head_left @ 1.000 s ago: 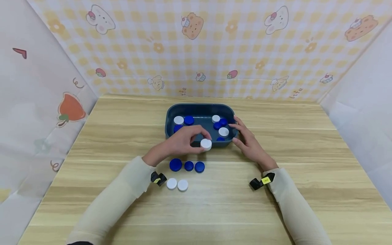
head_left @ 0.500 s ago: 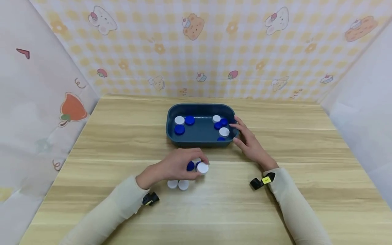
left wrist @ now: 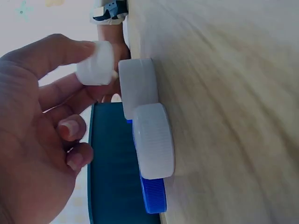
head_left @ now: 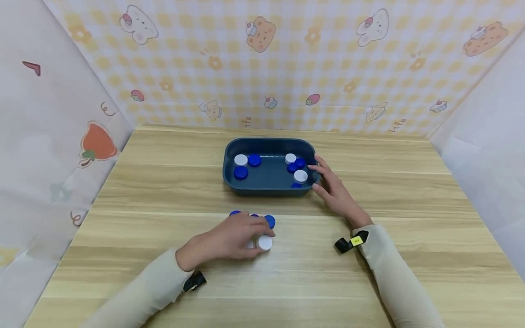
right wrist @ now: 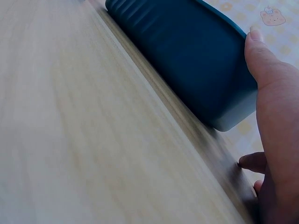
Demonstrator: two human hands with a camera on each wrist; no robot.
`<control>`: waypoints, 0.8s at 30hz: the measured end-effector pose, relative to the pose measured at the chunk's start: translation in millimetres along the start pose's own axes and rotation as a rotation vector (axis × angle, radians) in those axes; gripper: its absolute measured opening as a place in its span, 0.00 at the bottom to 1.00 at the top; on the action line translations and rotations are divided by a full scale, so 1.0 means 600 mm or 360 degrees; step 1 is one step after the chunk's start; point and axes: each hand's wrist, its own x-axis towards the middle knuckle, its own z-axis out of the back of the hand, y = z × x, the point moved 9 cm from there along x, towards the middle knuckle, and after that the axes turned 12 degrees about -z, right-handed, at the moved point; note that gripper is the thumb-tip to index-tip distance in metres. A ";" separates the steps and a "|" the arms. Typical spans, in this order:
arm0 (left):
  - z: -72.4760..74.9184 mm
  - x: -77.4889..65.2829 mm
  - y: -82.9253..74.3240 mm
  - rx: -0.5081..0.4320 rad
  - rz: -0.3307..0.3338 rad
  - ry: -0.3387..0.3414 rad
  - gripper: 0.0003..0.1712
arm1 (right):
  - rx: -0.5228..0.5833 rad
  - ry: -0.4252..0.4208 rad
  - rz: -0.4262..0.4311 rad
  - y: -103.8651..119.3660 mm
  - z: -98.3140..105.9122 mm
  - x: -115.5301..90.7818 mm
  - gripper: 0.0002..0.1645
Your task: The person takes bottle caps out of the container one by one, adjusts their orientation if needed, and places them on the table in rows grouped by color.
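My left hand (head_left: 231, 237) pinches a white bottle cap (head_left: 265, 243) between thumb and fingertips, close over the table. In the left wrist view that cap is raised off the wood, beside two white caps (left wrist: 153, 140) that lie there. The left hand largely hides those two in the head view. Behind it is a row of blue caps (head_left: 269, 222), partly covered. My right hand (head_left: 337, 193) is at the right end of a dark blue plastic basin (head_left: 268, 192), fingers spread loosely at the rim. Its thumb (right wrist: 260, 60) lies straight, tip at the rim, in the right wrist view.
Inside the basin, white and blue caps lie in two groups: several at the right end and three at the left, including a blue cap (head_left: 240, 172). The wooden table (head_left: 307, 282) meets a patterned back wall (head_left: 229, 68), with pale side walls.
The left hand has come from the basin's front rim towards the person with its white cap, past the blue row to the white caps. The right hand has stayed at the basin.
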 end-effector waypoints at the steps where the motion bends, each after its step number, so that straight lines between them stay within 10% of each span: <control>1: -0.001 0.000 -0.001 0.0009 0.0003 0.0018 0.19 | 0.0007 -0.0001 0.0002 0.000 0.001 0.000 0.26; 24: -0.028 0.002 0.007 0.0001 0.0050 0.0201 0.16 | 0.0013 -0.0002 0.0005 -0.036 -0.001 0.002 0.26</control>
